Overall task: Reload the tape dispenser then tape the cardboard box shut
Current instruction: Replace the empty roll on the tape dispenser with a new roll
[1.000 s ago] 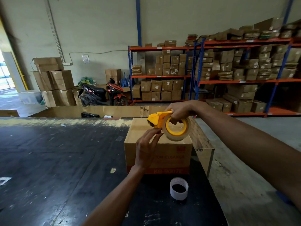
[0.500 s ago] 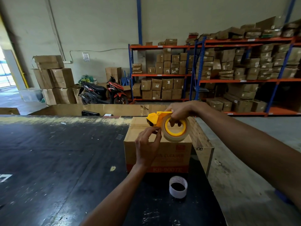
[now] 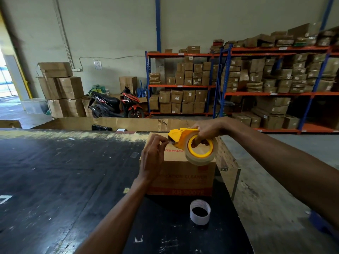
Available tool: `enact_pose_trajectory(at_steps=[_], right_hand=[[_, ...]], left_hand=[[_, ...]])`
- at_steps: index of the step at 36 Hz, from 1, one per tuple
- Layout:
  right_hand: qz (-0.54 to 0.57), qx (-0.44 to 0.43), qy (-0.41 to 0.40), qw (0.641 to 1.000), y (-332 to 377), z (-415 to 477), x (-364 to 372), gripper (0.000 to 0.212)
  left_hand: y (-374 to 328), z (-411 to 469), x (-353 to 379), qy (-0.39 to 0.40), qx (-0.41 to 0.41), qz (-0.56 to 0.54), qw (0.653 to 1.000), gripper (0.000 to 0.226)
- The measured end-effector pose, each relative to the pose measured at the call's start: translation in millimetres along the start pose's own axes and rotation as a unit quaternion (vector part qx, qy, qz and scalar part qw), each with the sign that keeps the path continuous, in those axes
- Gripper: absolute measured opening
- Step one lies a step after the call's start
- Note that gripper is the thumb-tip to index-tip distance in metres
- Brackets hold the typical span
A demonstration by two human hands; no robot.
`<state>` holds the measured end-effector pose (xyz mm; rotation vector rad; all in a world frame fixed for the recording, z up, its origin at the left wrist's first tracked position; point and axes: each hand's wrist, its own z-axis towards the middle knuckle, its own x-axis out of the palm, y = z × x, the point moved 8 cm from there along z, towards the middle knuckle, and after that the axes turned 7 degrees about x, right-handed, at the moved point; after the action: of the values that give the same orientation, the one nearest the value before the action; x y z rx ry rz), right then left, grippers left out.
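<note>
A brown cardboard box (image 3: 183,178) with red print stands on the black table (image 3: 64,180) near its right edge. Above the box my right hand (image 3: 207,130) grips a yellow tape dispenser (image 3: 180,137) that carries a roll of clear tape (image 3: 200,156); my fingers go through the roll's yellow core. My left hand (image 3: 153,154) is at the dispenser's mouth, its fingertips pinched on the tape end there. An empty white tape core (image 3: 200,211) stands on the table in front of the box.
A large flat cardboard sheet (image 3: 110,123) lies along the table's far edge. A clear panel (image 3: 229,169) stands right of the box. Beyond are a parked motorcycle (image 3: 117,103), stacked cartons (image 3: 62,88) and shelving racks (image 3: 256,88) full of boxes.
My left hand has risen from the box's front face to the dispenser's mouth and pinched the tape end. The dispenser in my right hand has stayed nearly in place.
</note>
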<state>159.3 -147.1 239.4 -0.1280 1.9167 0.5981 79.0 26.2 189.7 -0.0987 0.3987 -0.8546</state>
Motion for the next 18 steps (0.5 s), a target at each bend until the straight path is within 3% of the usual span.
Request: enact_pose_trajectory(at_steps=[4,8,11,14,18], right_hand=[[-0.028,-0.011,-0.037,0.999,5.1,-3.3,-5.1,0.016],[-0.077,-0.017,-0.101,0.992,9.6,-9.0,-15.9,0.015],[-0.102,-0.017,-0.134,0.986,10.4,-13.9,-19.1,0.018],[-0.123,-0.016,-0.165,0.978,9.6,-18.3,-21.1,0.022],[-0.160,-0.025,-0.213,0.963,8.1,-21.8,-19.9,0.030]], left_hand=[[8.8,6.3,8.2,0.069,-0.030,-0.052,0.996,0.007],[10.7,1.6,21.9,0.091,-0.156,-0.206,0.962,0.008],[11.7,-5.7,36.7,0.100,-0.294,-0.340,0.888,0.018],[16.1,-12.4,46.8,0.059,-0.414,-0.453,0.787,0.027],[15.8,-16.0,60.5,0.045,-0.526,-0.513,0.676,0.028]])
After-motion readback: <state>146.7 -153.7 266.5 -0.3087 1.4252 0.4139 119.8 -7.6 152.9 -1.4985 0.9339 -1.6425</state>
